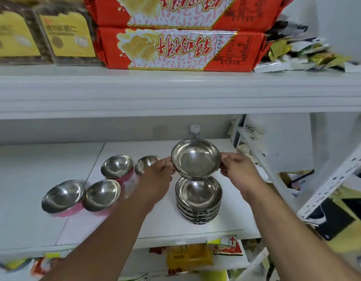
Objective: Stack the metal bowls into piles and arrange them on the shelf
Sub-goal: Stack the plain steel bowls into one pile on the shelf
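A shiny metal bowl (pixel 195 158) is held tilted toward me, just above and behind a pile of several stacked metal bowls (pixel 198 199) on the white shelf (pixel 155 226). My left hand (pixel 158 175) grips its left rim and my right hand (pixel 239 169) grips its right rim. To the left stand several loose metal bowls with pink outsides: one at the far left (pixel 63 196), one beside it (pixel 102 195), one behind (pixel 117 166), and one partly hidden by my left hand (pixel 145 164).
An upper shelf (pixel 175 92) overhangs the work space, loaded with red biscuit packs (pixel 175 49) and yellow boxes (pixel 68 37). A white slanted rack (pixel 327 185) with packets stands at the right. Snack packets (pixel 187 258) lie on the shelf below.
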Demonstrator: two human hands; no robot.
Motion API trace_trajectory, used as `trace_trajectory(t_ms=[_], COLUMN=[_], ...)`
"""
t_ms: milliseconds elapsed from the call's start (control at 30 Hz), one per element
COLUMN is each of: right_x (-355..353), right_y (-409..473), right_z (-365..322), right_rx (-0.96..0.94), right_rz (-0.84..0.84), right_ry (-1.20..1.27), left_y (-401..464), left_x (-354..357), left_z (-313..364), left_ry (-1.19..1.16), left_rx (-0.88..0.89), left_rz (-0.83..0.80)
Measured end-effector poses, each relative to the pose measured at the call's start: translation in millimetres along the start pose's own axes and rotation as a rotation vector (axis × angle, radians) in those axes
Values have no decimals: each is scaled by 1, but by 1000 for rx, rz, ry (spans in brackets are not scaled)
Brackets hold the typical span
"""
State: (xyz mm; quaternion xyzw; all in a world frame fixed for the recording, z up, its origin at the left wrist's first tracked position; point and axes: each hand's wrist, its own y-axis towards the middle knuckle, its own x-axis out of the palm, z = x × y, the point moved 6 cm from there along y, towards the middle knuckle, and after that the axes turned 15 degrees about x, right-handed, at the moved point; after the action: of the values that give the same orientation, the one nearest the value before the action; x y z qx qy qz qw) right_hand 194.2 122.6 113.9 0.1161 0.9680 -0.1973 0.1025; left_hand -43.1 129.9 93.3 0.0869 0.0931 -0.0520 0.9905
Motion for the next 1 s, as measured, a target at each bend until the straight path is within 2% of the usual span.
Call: trace_trajectory(t_ms=[67,200,367,800,933,1000], right_x=[-2,-2,1,1,0,-1], right_y=[-13,-26,-29,-28,-38,-52], right_z=[11,31,48,61,54,43], right_rx=[26,58,117,203,144,25], right_rz=[16,26,29,8,28,105], right_ry=[-15,-36,-69,-176,-277,-361], left_y=[-13,-35,-48,-54,-55,-57], left_x=[2,12,17,22,16,13], left_z=[-5,-8,-21,-16,-19,-22], left_ry=[12,116,239,294,309,355], left_rx=[-26,-30,-77,-63,-109,-98], left_rz=[12,-98,-156,-190,-159,-169])
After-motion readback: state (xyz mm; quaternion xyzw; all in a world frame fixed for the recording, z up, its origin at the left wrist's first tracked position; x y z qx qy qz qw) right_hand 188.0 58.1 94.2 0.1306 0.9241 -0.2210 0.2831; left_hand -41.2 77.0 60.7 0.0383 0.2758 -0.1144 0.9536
